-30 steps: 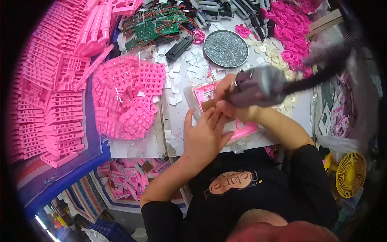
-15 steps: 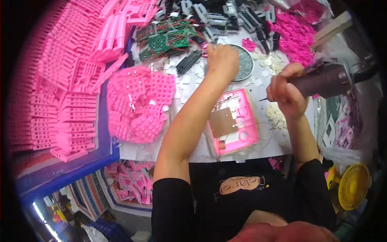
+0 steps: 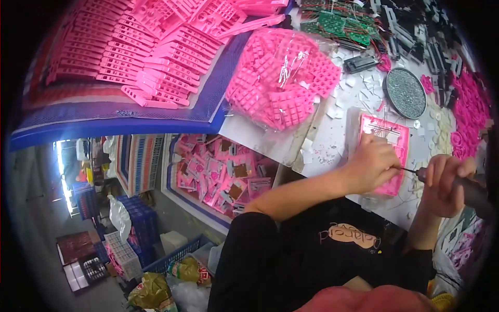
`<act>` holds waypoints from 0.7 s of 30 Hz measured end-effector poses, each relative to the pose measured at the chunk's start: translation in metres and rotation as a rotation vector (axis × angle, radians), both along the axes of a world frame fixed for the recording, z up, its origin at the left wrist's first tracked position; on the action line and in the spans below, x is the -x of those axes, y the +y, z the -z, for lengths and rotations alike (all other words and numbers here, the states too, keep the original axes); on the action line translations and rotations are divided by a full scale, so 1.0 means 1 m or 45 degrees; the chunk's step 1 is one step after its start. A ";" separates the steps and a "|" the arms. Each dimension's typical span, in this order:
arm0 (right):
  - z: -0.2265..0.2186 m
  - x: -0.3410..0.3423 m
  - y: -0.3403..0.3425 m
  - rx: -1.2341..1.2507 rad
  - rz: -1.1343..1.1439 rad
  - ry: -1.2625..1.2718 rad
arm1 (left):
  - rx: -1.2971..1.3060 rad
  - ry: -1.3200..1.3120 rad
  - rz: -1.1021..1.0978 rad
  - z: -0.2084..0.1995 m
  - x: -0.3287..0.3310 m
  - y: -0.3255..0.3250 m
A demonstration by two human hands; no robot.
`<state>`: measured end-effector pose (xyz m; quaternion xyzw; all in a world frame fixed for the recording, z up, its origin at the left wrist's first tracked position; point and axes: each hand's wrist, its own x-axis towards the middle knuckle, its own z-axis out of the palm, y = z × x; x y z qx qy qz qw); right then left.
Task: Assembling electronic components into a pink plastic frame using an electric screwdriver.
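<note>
My right hand (image 3: 444, 184) is wrapped round a dark electric screwdriver (image 3: 472, 195), whose thin bit points left. At the bit's tip, the fingers of my left hand (image 3: 374, 162) are pinched together; anything between them is too small to make out. Under my left hand lies a pink plastic casing (image 3: 391, 186) with thin wires at its far end, its middle partly covered by the hand. Beyond the casing stands a round dish (image 3: 391, 104) full of small metal screws.
A clear bag of pink keypads (image 3: 283, 78) lies left of the casing. Green circuit boards (image 3: 338, 23) and black parts (image 3: 395, 31) are heaped at the back. Pink panels (image 3: 156, 62) fill a blue-edged surface at left. Below it, a bin holds pink assemblies (image 3: 218, 171).
The view has swung left. My left hand has come from the screw dish to the casing, and my right hand has brought the screwdriver's bit to the left fingertips.
</note>
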<state>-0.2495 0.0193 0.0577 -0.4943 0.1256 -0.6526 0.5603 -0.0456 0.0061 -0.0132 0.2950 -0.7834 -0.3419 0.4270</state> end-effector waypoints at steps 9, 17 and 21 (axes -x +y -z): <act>-0.003 -0.022 0.003 -0.047 0.023 0.160 | -0.086 0.150 -0.042 0.010 -0.010 0.010; 0.005 -0.009 0.002 -0.128 0.122 0.062 | 0.232 -0.042 -0.151 0.005 0.014 0.000; 0.004 0.013 -0.008 -0.122 0.165 -0.012 | 0.319 -0.168 0.029 -0.011 0.036 -0.041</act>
